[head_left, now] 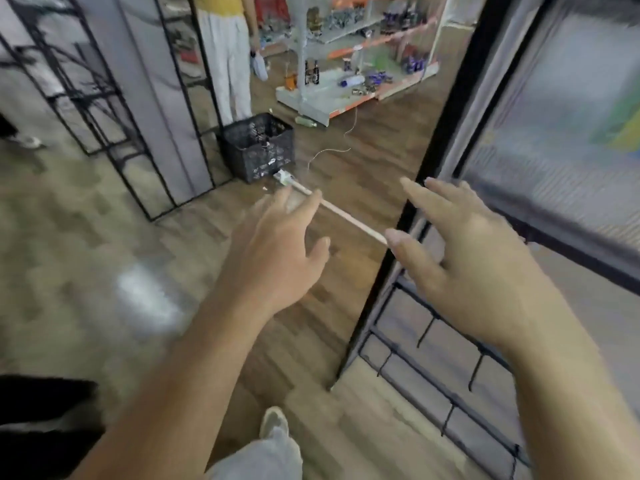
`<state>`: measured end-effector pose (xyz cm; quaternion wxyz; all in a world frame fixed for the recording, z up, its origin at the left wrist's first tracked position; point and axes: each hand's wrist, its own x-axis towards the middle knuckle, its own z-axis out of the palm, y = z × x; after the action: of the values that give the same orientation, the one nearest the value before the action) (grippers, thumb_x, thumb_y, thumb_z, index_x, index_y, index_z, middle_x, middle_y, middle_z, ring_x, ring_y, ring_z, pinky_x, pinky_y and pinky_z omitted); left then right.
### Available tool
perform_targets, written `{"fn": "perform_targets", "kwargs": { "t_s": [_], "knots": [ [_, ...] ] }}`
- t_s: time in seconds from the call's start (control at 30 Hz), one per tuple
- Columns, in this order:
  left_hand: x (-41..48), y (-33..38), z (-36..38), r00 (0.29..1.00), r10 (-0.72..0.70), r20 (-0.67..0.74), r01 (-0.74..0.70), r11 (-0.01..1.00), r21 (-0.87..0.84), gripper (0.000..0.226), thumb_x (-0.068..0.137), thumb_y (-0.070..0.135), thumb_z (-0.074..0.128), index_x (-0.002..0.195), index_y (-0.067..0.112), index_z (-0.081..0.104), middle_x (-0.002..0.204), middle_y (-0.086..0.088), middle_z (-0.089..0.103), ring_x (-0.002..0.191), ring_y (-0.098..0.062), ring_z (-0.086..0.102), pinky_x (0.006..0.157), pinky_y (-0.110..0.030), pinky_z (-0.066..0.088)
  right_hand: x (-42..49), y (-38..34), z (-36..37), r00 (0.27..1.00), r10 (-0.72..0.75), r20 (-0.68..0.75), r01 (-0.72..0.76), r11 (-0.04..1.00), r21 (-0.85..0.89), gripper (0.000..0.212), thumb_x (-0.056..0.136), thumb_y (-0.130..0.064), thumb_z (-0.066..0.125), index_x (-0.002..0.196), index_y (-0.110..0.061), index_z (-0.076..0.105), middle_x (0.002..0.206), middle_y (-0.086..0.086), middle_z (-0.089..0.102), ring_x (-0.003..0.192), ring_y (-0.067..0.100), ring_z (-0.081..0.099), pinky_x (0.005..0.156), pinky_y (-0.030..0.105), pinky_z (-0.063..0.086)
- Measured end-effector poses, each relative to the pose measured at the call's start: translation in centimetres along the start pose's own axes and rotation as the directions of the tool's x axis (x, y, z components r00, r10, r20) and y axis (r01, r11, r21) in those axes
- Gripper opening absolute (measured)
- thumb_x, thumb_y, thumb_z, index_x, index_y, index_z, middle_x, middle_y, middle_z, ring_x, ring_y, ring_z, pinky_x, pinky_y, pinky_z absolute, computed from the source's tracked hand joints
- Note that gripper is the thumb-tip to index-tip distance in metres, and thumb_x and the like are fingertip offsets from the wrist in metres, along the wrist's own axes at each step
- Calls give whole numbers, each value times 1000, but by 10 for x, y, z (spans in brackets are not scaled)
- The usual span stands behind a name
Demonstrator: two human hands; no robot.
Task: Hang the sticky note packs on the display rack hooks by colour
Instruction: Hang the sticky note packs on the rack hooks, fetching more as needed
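Both my hands are raised over the wooden floor and hold nothing. My left hand [277, 251] is in the middle of the view, its fingers spread and blurred by motion. My right hand [464, 258] is to its right, fingers straight and apart, in front of the black wire display rack [433, 386] with short hooks at the lower right. No sticky note pack is visible. A thin pale stick [346, 216] lies on the floor behind the hands.
A black plastic crate [259, 147] stands on the floor ahead, beside a grey panel in a black frame [152, 109]. A person in light trousers [228, 57] stands further back. Store shelves with goods [349, 64] fill the far right. My foot [273, 424] is below.
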<state>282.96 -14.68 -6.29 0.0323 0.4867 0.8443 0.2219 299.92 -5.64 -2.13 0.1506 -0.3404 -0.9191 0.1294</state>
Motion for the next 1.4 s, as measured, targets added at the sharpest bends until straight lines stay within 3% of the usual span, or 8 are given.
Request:
{"fn": "perform_targets", "kwargs": {
  "t_s": [0.07,0.13,0.3,0.43,0.6,0.87,1.2,1.4],
  "knots": [
    [-4,-32,-1,995,-92,26,92,996,14,56,96,40,48,149,31,31,156,-6,26,143,-23,21,114,-41,21,17,-22,20,993,-93,74,91,995,29,57,95,-38,51,148,-20,38,149,13,42,140,26,28,109,15,6],
    [-5,-67,-1,984,-173,49,173,985,18,58,96,41,47,150,30,28,156,-8,25,144,-24,20,116,-44,23,41,-37,45,977,-138,159,135,990,33,52,96,-35,51,144,-17,43,141,15,48,131,30,34,103,11,7],
    [10,-151,-5,928,-355,115,347,934,90,62,96,43,44,152,32,20,156,-8,24,143,-28,23,114,-46,25,116,-73,120,929,-121,349,110,993,51,58,96,-46,47,148,-27,34,154,4,33,147,32,16,120,43,14],
    [36,-213,-17,898,-428,105,417,902,113,58,97,42,43,150,31,23,156,-8,24,144,-27,20,116,-46,22,179,-114,171,891,-156,427,174,985,-5,59,96,-49,44,150,-31,29,152,3,35,146,33,18,118,56,14],
    [75,-279,-37,874,-481,72,468,872,142,58,97,43,42,150,28,24,152,-8,31,141,-26,25,112,-45,27,248,-173,213,846,-129,518,143,990,13,58,98,-48,43,151,-31,26,160,1,24,149,34,0,119,54,9],
    [145,-366,-61,800,-597,58,593,802,72,60,99,40,41,153,32,17,160,-5,18,147,-24,13,119,-50,17,368,-234,279,821,-218,527,270,963,-23,57,96,-53,40,148,-33,29,156,4,29,148,33,9,117,56,17],
    [303,-494,-100,707,-703,-81,707,700,100,59,97,47,42,151,30,24,154,-9,30,144,-27,23,115,-49,23,576,-312,351,743,-303,597,355,934,32,60,96,-54,36,151,-32,23,159,6,22,148,36,10,116,62,10],
    [367,-573,-137,641,-747,-177,761,648,23,57,97,43,44,150,31,26,154,-6,31,144,-26,21,114,-52,25,675,-391,373,701,-342,626,377,922,81,61,99,-52,38,153,-35,16,163,0,8,149,35,-6,117,60,2]
  ]
}}
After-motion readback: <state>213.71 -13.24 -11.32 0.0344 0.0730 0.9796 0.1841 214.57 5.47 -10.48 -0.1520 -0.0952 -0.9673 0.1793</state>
